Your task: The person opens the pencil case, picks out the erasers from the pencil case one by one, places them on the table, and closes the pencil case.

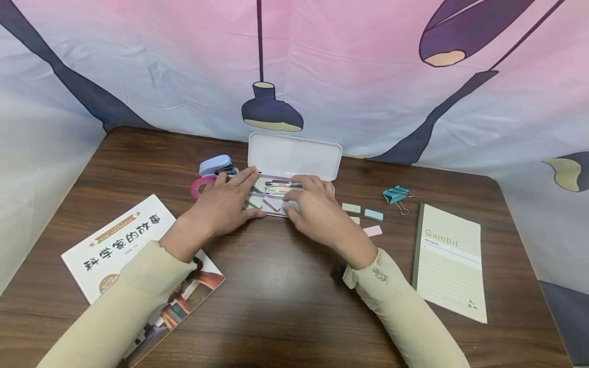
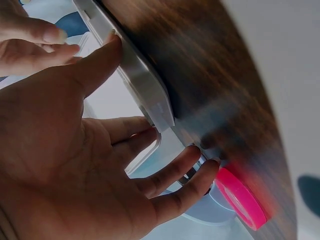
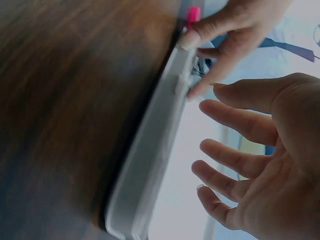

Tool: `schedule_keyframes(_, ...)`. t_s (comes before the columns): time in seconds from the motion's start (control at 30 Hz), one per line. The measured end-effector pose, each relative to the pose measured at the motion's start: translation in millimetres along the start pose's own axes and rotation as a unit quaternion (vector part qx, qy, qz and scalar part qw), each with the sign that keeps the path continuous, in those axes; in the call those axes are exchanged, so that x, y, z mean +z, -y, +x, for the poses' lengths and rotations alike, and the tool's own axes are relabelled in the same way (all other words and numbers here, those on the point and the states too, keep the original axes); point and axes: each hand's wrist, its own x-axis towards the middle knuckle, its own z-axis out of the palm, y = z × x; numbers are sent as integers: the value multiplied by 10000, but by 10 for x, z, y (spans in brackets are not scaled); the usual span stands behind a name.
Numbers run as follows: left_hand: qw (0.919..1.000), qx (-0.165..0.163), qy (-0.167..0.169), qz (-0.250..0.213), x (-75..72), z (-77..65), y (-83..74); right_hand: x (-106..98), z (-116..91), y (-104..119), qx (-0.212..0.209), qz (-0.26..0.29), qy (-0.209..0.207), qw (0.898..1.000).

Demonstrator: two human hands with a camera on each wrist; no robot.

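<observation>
Partway, I reckon: pens (image 1: 278, 190) and pastel blocks (image 1: 272, 204) in my case (image 3: 142, 165), lid (image 1: 294, 156) up, 4 loose blocks (image 1: 351, 208) right of it. Left grip (image 1: 221, 203) has fingers spread against the case, right grip (image 1: 316, 208) has them apart over it.

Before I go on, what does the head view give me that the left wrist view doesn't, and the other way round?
Only the head view: the Gambit notebook, the white book, the teal binder clips, the small pastel blocks right of the pencil case, and the pens inside it.

Only the left wrist view: the palm side of the left hand.

Both: the two hands, the open pencil case, the pink tape roll and the light-blue stapler.
</observation>
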Motion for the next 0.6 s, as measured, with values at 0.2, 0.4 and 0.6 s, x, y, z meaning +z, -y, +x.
schedule_keyframes(0.2,10000,11,-37,24,29,16,15,531,314,-332,-125,21,-90,9999)
schedule_keyframes(0.4,10000,13,-43,38,27,14,18,323,263,-88,-96,80,83,9999)
schedule_keyframes(0.6,10000,2,-19,6,14,8,17,175,231,52,-37,56,202,9998)
